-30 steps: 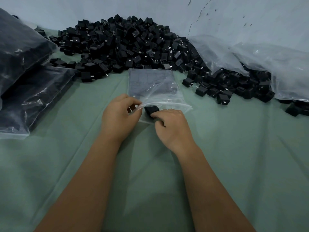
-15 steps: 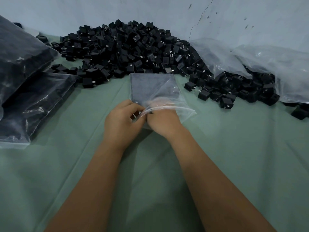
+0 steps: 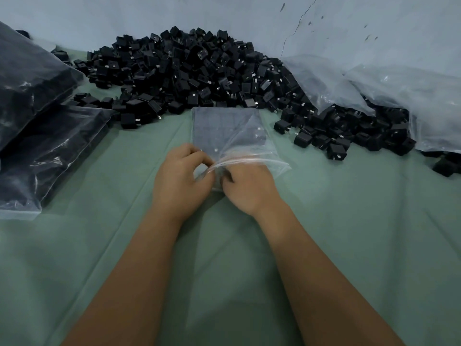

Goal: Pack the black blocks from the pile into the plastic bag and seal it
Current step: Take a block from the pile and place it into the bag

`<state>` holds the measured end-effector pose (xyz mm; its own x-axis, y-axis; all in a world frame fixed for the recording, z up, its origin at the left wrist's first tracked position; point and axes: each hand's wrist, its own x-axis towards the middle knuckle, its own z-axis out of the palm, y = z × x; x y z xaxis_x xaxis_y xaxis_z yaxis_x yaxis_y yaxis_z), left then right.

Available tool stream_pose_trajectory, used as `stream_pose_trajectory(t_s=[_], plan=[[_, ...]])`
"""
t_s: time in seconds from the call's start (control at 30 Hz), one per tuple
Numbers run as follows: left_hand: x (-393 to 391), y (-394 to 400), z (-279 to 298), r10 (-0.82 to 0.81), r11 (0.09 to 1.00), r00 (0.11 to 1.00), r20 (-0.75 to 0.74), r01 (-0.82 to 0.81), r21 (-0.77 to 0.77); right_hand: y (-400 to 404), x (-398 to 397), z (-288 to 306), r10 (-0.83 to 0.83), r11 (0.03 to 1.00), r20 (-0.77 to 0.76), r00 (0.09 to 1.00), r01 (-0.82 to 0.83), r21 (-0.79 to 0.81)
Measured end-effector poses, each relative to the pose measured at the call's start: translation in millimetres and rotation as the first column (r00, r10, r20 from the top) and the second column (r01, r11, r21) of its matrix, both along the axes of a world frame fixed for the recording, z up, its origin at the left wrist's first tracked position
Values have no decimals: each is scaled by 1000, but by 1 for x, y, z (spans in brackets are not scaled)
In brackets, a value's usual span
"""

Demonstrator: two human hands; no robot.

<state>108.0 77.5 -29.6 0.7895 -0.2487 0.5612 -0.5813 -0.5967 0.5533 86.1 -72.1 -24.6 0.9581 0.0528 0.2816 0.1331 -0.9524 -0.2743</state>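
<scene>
Lying flat mid-counter: the plastic bag (image 3: 232, 136), clear, its closed far end touching the foot of the pile and its open mouth turned toward the person.
Bag contents: a flat dark layer of black blocks shows through the film; their number cannot be told.
Left hand (image 3: 180, 177): fingers curled, thumb and forefinger pinching the near left corner of the bag's mouth and holding it up off the cloth.
Right hand (image 3: 249, 187): just beside the left one, fingertips tucked under the raised film at the mouth; it seems to hold a dark piece there, though blur and the plastic make that hard to tell.
Bag mouth: lifted and rippled between the two hands, its right edge trailing out loose over the cloth.
Pile (image 3: 189, 73): a broad heap of black blocks against the wall behind the bag, many showing small metal prongs, with strays spilling to the right.
Loose clear bags (image 3: 399, 91): crumpled plastic at the right, draped over the spilled blocks there.
Filled bags (image 3: 42, 136): two dark packed bags stacked at the left edge, well apart from the hands.
Counter (image 3: 361, 233): covered with green cloth creased in long folds.
Wall (image 3: 249, 18): pale blue, with a thin crack and a few dark specks.
</scene>
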Motion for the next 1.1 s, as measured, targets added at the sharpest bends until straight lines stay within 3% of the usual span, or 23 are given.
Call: stream_pose_trajectory(t_s=[0.1, 0.17, 0.23, 0.27, 0.33, 0.43, 0.5, 0.53, 0.6, 0.67, 0.7, 0.8, 0.9, 1.0, 1.03, 1.1], plan=[[5, 1, -4, -17, 998, 999, -32, 19, 68, -4, -15, 9, 58, 997, 325, 944, -73, 36], [8, 1, -6, -28, 994, 996, -85, 37, 105, -12, -18, 18, 53, 996, 605, 794, -85, 24], [10, 1, -8, -38, 987, 991, -130, 58, 152, -32, -15, 27, -53, 996, 704, 708, -17, 93], [11, 1, -8, -37, 985, 988, -149, 61, 164, -46, -12, 29, -170, 978, 686, 707, 34, 207], [12, 1, -10, -27, 982, 987, -160, 57, 181, -80, -1, 29, -469, 852, 529, 707, 204, 482], [13, -1, -9, -8, 976, 986, -168, 44, 211, -128, 15, 24, -774, 484, 159, 613, 410, 773], [14, -2, -6, 3, 970, 981, -193, 44, 238, -146, 22, 19, -782, 257, -108, 613, 476, 841], [15, -3, -5, 9, 967, 979, -202, 43, 251, -150, 25, 13, -753, 266, -189, 630, 554, 789], [16, -4, -5, 28, 963, 976, -218, 32, 269, -149, 28, -4, -697, 489, -230, 679, 685, 541], [18, -6, -6, 42, 962, 973, -227, 21, 271, -143, 28, -16, -657, 656, -117, 744, 642, 396], [18, -6, -5, 48, 962, 972, -231, 17, 272, -142, 28, -20, -634, 688, -56, 772, 596, 414], [19, -7, -5, 58, 958, 968, -245, 15, 285, -138, 24, -20, -547, 695, 18, 837, 442, 567], [18, -7, -4, 57, 957, 967, -249, 19, 291, -122, 17, -15, -513, 549, 50, 857, 283, 786], [17, -8, -5, 58, 959, 968, -245, 14, 283, -99, 9, -10, -611, 435, 95, 786, 233, 870], [16, -8, -4, 48, 960, 968, -245, 23, 279, -89, 5, -8, -640, 446, 126, 758, 232, 865], [13, -7, -1, 18, 969, 964, -267, 49, 241, -68, -5, -2, -629, 590, 268, 730, 225, 775]])
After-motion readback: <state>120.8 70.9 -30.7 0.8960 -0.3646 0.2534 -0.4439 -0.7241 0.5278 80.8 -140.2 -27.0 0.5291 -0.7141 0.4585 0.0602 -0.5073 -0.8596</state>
